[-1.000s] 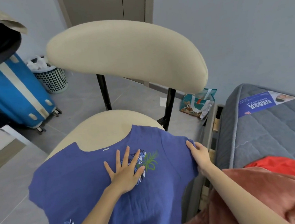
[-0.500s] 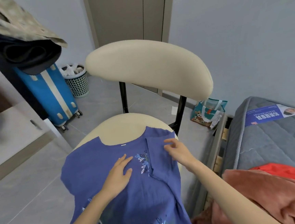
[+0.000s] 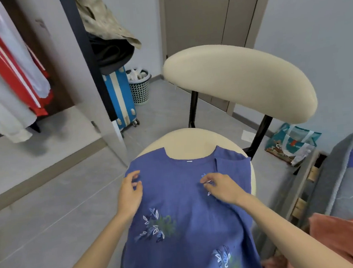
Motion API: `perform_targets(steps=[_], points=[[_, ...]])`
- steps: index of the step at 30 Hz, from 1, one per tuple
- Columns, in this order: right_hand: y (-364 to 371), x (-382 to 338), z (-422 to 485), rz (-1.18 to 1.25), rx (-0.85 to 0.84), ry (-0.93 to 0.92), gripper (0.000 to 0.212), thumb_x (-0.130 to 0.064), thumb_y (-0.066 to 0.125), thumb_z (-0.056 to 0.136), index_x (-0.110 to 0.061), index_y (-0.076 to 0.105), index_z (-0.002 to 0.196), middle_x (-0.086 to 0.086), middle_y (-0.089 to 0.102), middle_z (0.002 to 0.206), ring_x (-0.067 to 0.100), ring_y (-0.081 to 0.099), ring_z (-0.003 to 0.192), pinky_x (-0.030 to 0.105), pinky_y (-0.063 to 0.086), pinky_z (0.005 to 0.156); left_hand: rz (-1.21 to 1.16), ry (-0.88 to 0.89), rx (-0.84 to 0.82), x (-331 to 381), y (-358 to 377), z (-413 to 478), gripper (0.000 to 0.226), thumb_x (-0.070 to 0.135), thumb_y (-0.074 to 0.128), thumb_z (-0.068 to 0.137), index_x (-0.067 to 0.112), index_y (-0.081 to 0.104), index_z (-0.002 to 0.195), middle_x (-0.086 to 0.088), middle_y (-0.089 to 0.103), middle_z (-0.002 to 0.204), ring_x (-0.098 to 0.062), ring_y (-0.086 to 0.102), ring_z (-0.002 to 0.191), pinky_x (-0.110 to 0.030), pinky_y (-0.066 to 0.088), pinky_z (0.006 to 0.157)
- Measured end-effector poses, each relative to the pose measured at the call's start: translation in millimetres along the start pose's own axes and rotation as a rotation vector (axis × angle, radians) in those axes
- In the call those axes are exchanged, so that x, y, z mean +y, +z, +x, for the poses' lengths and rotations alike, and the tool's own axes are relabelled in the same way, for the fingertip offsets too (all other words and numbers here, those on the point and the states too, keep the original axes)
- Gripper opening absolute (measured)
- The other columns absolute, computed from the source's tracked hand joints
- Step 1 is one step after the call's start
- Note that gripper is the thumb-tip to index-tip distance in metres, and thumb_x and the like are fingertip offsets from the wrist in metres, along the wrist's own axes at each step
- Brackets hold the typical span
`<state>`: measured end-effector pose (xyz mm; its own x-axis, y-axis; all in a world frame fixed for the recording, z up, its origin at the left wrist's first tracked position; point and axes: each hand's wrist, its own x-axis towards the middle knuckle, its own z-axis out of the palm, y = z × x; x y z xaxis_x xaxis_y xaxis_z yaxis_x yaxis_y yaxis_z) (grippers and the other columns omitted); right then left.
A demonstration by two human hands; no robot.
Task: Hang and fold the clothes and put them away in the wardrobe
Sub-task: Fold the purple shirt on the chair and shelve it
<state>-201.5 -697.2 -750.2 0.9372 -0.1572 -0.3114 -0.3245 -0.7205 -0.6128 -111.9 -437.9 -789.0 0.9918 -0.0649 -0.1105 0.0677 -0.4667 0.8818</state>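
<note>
Shirt (image 3: 183, 199) lies on the chair seat (image 3: 184, 140), right side folded in; my left grip (image 3: 130, 193) pinches its left edge; my right grip (image 3: 220, 186) curls on the fold, clamped or not I cannot tell.

blue top (image 3: 183, 199): leaf embroidery, front up, neckline at far side | lies flat on cream chair seat (image 3: 184, 140), hem past near edge | right side folded inward over front | wardrobe (image 3: 62, 64): open, red-and-white garment (image 3: 13, 62) hanging inside
</note>
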Motion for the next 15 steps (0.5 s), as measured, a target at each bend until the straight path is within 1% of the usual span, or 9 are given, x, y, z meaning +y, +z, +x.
perform_targets(steps=[2,3,6,8,10,12,13,14,15], points=[[14.5,-22.5,12.1,0.000,-0.056,-0.086,0.029,-0.017,0.047,0.097,-0.019,0.060,0.124,-0.008,0.056,0.131,0.010,0.051,0.123,0.019,0.038,0.094,-0.071,-0.067,0.058,-12.6,-12.3,9.9,0.036,-0.004,0.045,0.095,0.001,0.050,0.130,-0.009,0.052,0.134,-0.026,0.056,0.105,-0.034,0.044,0.091],[22.7,-32.7,19.6,-0.010,-0.079,-0.123,0.031,-0.018,0.048,0.098,-0.020,0.058,0.127,-0.007,0.053,0.134,0.012,0.048,0.125,0.020,0.037,0.096,-0.084,-0.096,0.067,-18.0,-17.3,15.2,0.037,-0.006,0.044,0.095,-0.002,0.048,0.132,-0.009,0.050,0.134,-0.030,0.056,0.111,-0.033,0.042,0.094],[48.7,-58.9,42.8,-0.073,-0.128,-0.221,0.035,-0.020,0.050,0.098,-0.023,0.053,0.132,-0.002,0.047,0.139,0.016,0.043,0.130,0.023,0.033,0.103,-0.055,-0.166,0.006,-38.7,-25.0,34.1,0.046,-0.001,0.045,0.097,-0.001,0.036,0.142,-0.014,0.039,0.148,-0.031,0.043,0.132,-0.038,0.033,0.111],[64.5,-71.1,57.7,-0.107,-0.159,-0.270,0.037,-0.021,0.050,0.097,-0.024,0.050,0.134,-0.001,0.044,0.142,0.016,0.039,0.133,0.026,0.033,0.107,-0.021,-0.189,-0.058,-49.8,-24.9,46.4,0.051,0.004,0.047,0.098,0.001,0.030,0.146,-0.012,0.032,0.152,-0.027,0.034,0.139,-0.035,0.027,0.114],[77.4,-77.0,70.7,-0.131,-0.186,-0.289,0.041,-0.021,0.050,0.098,-0.025,0.046,0.138,-0.001,0.040,0.146,0.016,0.037,0.135,0.028,0.033,0.108,-0.031,-0.223,-0.122,-56.6,-21.8,57.1,0.052,0.008,0.050,0.098,0.001,0.030,0.146,-0.006,0.037,0.148,-0.021,0.037,0.136,-0.023,0.032,0.105],[85.8,-77.9,81.5,-0.161,-0.196,-0.282,0.044,-0.020,0.049,0.098,-0.024,0.043,0.141,0.000,0.038,0.148,0.018,0.037,0.135,0.026,0.031,0.107,-0.095,-0.235,-0.146,-60.1,-18.2,65.4,0.048,0.007,0.055,0.095,0.001,0.039,0.140,0.000,0.047,0.136,-0.013,0.048,0.120,-0.013,0.038,0.085],[88.5,-77.3,85.6,-0.188,-0.189,-0.276,0.045,-0.019,0.049,0.098,-0.023,0.042,0.142,0.001,0.039,0.148,0.019,0.038,0.134,0.025,0.030,0.106,-0.137,-0.242,-0.138,-61.0,-16.8,67.8,0.047,0.005,0.058,0.093,0.002,0.043,0.137,-0.003,0.051,0.131,-0.013,0.050,0.113,-0.012,0.041,0.078],[90.2,-76.2,89.1,-0.217,-0.177,-0.269,0.046,-0.018,0.050,0.097,-0.021,0.041,0.142,0.003,0.040,0.147,0.020,0.040,0.133,0.024,0.030,0.104,-0.148,-0.246,-0.121,-63.3,-16.4,70.5,0.047,0.004,0.061,0.091,0.004,0.045,0.134,-0.004,0.054,0.127,-0.015,0.053,0.109,-0.014,0.044,0.077],[91.1,-74.8,91.5,-0.232,-0.162,-0.262,0.046,-0.017,0.050,0.097,-0.020,0.041,0.142,0.005,0.042,0.144,0.022,0.042,0.131,0.024,0.031,0.102,-0.124,-0.245,-0.114,-66.5,-16.5,73.3,0.047,0.006,0.064,0.089,0.007,0.046,0.133,-0.007,0.057,0.123,-0.020,0.057,0.107,-0.020,0.046,0.079]])
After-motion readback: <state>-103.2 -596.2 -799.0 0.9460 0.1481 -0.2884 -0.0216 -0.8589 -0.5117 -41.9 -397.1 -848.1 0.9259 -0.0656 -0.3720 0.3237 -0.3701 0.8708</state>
